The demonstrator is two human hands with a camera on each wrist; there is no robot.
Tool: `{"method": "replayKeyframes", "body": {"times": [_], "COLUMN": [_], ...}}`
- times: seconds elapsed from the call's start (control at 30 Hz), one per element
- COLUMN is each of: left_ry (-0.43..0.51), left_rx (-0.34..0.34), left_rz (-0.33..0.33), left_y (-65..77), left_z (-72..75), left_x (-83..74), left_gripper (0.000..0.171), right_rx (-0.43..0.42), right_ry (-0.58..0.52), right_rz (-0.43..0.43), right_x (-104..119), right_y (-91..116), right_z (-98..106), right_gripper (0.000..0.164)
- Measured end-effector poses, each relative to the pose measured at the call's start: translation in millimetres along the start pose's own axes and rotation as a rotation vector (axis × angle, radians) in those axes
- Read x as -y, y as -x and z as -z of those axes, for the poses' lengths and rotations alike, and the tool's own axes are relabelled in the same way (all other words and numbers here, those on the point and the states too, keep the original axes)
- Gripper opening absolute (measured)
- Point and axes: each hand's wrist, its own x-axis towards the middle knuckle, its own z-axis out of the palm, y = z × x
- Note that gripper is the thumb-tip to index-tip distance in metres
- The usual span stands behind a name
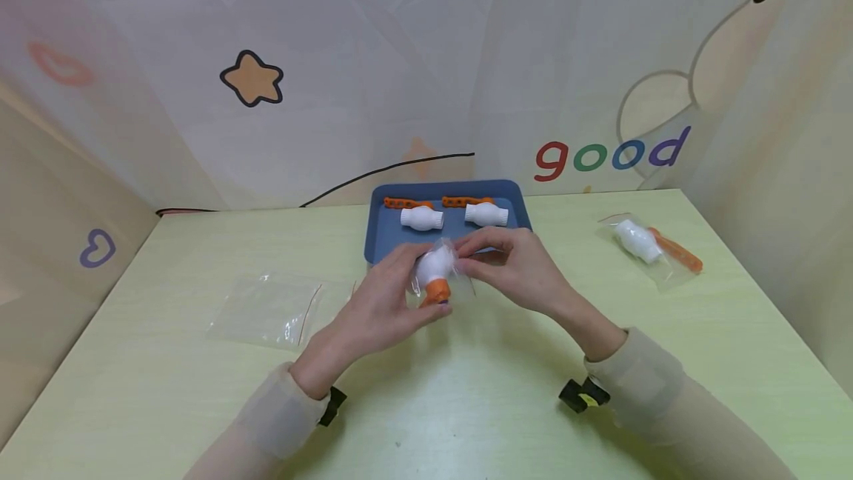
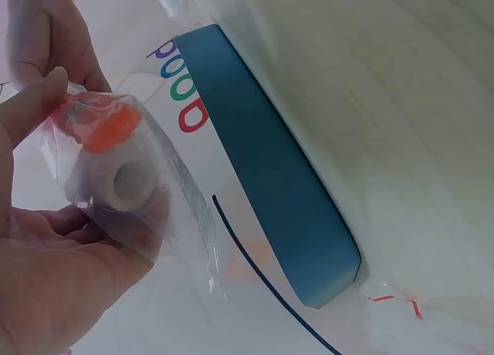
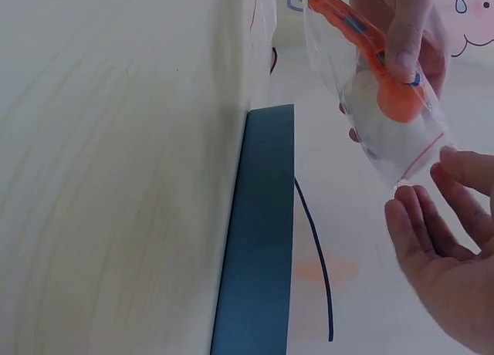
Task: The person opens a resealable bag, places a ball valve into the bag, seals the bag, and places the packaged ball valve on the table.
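Note:
A clear zip bag [image 3: 370, 131] holding a white rounded piece [image 1: 436, 264] and an orange strip [image 3: 367, 42] is up in front of me. My left hand [image 1: 376, 302] grips its lower part, thumb pressing on the orange strip. At the bag's red-lined mouth, my right hand [image 1: 516, 265] pinches the edge between fingertips. From the left wrist, the white piece shows a round opening at its end, seen through the plastic.
Behind the hands, a blue tray [image 1: 453, 189] carries two white pieces [image 1: 422, 218] and two orange strips [image 1: 464, 201]. Flat clear bags [image 1: 263, 310] lie on the left of the table [image 1: 426, 421]. A filled bag [image 1: 656, 250] lies at the right. A printed curtain [image 1: 373, 58] backs the table.

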Motion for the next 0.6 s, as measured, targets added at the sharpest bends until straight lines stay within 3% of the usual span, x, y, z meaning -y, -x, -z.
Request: {"method": "replayKeyframes", "body": {"times": [0.1, 0.33, 0.6], "left_ry": [-0.017, -0.031, -0.044], "left_rx": [-0.034, -0.084, -0.125], "left_rz": [0.008, 0.038, 0.037], "left_y": [-0.4, 0.2, -0.6], "left_z": [0.9, 3.7, 1.3], "left_x": [0.5, 1.1, 1.0], "left_gripper": [0.073, 0.074, 0.072], "right_rx": [0.011, 0.13, 0.171], "right_ry": [0.025, 0.079, 0.027], "right_rz": [-0.021, -0.126, -0.059], "right_x": [-0.2, 0.1, 1.6], "right_y": [2.0, 7.8, 7.9], "right_z": [3.3, 5.2, -2.3], "right_gripper": [0.008, 0.021, 0.011]}}
